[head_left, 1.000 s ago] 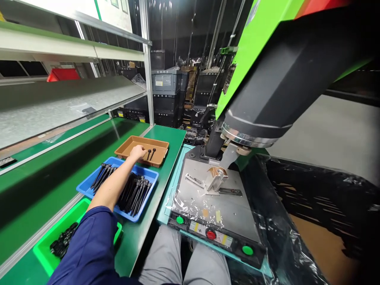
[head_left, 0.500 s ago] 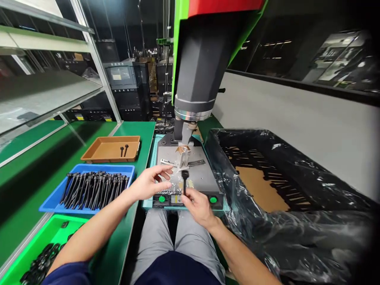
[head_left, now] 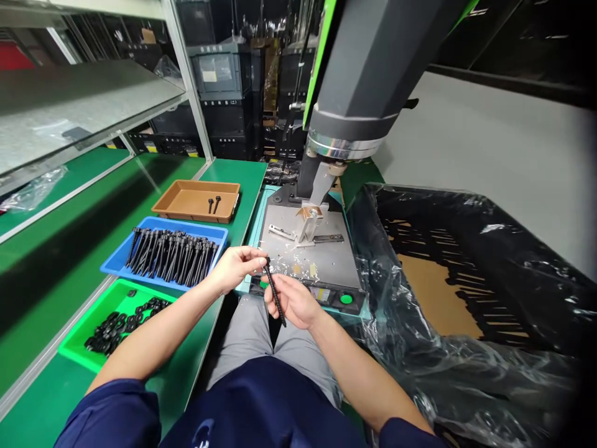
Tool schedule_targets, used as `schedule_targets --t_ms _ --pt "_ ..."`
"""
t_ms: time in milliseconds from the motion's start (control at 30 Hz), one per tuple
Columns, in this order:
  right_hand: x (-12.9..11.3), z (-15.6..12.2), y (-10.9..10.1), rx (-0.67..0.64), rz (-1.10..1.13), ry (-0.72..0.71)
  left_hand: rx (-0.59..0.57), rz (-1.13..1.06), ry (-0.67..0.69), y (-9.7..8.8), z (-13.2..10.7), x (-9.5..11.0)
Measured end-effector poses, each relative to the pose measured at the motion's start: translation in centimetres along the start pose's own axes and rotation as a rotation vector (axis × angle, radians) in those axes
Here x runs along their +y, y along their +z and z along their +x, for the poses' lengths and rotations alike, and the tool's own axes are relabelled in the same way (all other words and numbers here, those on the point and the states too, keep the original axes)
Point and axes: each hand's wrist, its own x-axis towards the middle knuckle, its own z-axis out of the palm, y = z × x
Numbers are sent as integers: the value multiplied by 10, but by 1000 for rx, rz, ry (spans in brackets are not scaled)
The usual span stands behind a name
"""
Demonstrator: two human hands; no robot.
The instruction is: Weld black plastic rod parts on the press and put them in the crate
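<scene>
A long black bolt [head_left: 275, 294] is held between both hands above my lap, in front of the press machine. My left hand [head_left: 236, 267] pinches the bolt's upper end with its fingertips. My right hand [head_left: 291, 303] lies under the shaft, fingers curled round it. Just beyond the hands is the machine's metal base plate [head_left: 321, 255] with a small fixture [head_left: 308, 219] under the grey press head [head_left: 347, 134].
On the green bench to the left stand a blue tray [head_left: 212, 233] of several long black bolts, a brown tray [head_left: 186, 202] with two short bolts, and a green tray [head_left: 84, 330] of small black rings. A black plastic-lined box [head_left: 489, 348] stands at the right. Green buttons [head_left: 346, 298] sit on the machine's front.
My left hand left the brown tray and came back to the middle. Both hands now hold the bolt, which has tipped from upright to slanted, closer to my body.
</scene>
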Motion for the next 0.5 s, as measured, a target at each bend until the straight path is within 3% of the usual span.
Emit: schedule_targets --t_ms 67,133,267,367,400,433,500 --pt "-3 9 4 6 65 28 -31 40 -28 -2 -6 -5" --pt "-3 14 5 22 79 43 21 152 6 -13 -18 -10" --pt "10 11 -4 86 49 85 383 517 33 -69 -66 -27" --pt "23 4 -16 132 28 128 720 888 -163 -125 -118 -49" --pt "27 3 -20 148 28 141 779 1003 -261 -140 -135 -59" --pt "31 2 -23 167 32 149 791 1083 -364 -153 -151 -69" --pt "38 3 -27 205 46 153 694 1107 -513 -167 -175 -91"
